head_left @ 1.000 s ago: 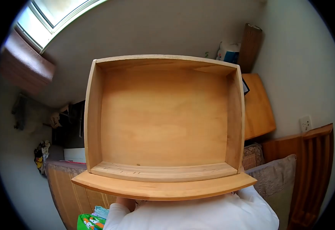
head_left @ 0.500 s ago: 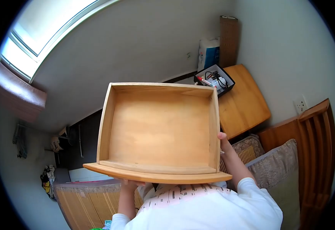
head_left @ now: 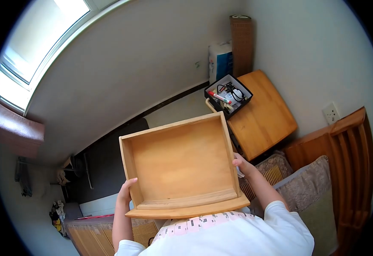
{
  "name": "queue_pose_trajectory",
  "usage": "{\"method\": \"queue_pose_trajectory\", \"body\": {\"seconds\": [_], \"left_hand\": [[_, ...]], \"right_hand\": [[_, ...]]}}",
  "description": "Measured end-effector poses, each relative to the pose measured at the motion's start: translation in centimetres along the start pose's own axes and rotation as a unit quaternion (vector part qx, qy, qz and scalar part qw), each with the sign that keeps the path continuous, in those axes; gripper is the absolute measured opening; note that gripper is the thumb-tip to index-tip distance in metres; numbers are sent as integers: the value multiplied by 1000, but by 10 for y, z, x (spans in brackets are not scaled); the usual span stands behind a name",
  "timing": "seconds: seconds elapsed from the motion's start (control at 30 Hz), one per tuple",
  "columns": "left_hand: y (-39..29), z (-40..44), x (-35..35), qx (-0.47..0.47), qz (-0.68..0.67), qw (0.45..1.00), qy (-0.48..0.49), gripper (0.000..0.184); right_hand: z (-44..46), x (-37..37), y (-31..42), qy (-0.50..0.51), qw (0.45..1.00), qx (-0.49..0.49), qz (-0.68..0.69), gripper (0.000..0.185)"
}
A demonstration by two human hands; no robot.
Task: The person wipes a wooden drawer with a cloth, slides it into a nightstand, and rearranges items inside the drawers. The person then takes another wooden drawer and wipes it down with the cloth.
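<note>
Brown slatted wood forms the headboard point(head_left: 353, 170), the largest item we log, upright at far right. Next down: the wooden nightstand point(head_left: 265, 111), beside it in the corner.

Third, the pale wooden drawer point(head_left: 182, 162): held open side up before the white shirt point(head_left: 229, 237), front panel point(head_left: 188, 211) nearest the wearer, far right corner close to the nightstand. Progress, our judgement: drawer out of any housing and in hand, done; setting it down, not yet done.

Grey pillow point(head_left: 306, 187): just beside the headboard. Black box point(head_left: 241, 106): on the nightstand's far corner.

Left hand point(head_left: 126, 191) grips the drawer's left wall, thumb over the rim; right hand point(head_left: 244, 165) grips the right wall. Most other fingers are hidden from us.

Smallest: a red-capped marker point(head_left: 220, 97) in the box, and a pale scrap point(head_left: 240, 172) under the right hand; we cannot tell whether it is held.
</note>
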State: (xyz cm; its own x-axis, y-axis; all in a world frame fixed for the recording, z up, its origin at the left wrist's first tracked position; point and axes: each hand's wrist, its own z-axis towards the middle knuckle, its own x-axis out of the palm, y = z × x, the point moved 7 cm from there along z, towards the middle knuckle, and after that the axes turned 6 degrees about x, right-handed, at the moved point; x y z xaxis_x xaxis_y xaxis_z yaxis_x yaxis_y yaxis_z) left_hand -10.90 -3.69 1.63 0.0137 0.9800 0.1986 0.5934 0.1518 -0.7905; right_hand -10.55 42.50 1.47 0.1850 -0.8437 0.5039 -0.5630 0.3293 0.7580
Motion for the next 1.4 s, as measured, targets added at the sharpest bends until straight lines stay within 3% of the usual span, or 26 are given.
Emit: {"method": "queue_pose_trajectory", "body": {"seconds": [0.03,0.1,0.23,0.37,0.57,0.73,0.93,1.0,1.03,1.13,1.2,1.27,1.4], "left_hand": [[-1,9,3,-28,5,1000,1,61],[-16,19,24,-47,7,999,-26,49],[-31,70,32,-67,51,996,-15,52],[-88,101,69,-82,26,996,15,44],[-155,148,92,-87,41,994,58,46],[-173,202,96,-96,84,989,78,55],[-139,289,105,-60,157,974,149,60],[-116,340,89,-2,182,952,246,62],[-104,353,104,99,180,920,335,62],[-59,385,97,46,186,893,408,63],[-26,403,102,19,181,885,428,65],[-10,407,118,120,127,893,415,66],[24,416,110,-31,176,891,417,64]], "right_hand": [[0,-1,0,-6,1000,0,1,98],[-7,-16,-8,-122,992,24,14,92],[-10,-29,-14,-191,981,20,7,79],[-4,-12,8,-238,971,14,-8,79],[27,10,5,-343,934,-72,65,73],[60,11,-14,-390,901,-161,101,69],[67,-7,-71,-487,826,-264,104,83],[64,-1,-98,-506,812,-281,74,86],[61,5,-133,-533,773,-338,65,86],[43,25,-154,-616,733,-287,33,85],[30,37,-152,-634,709,-308,-26,85],[28,35,-149,-651,705,-277,-55,89],[33,40,-135,-651,707,-271,-46,92]]}}
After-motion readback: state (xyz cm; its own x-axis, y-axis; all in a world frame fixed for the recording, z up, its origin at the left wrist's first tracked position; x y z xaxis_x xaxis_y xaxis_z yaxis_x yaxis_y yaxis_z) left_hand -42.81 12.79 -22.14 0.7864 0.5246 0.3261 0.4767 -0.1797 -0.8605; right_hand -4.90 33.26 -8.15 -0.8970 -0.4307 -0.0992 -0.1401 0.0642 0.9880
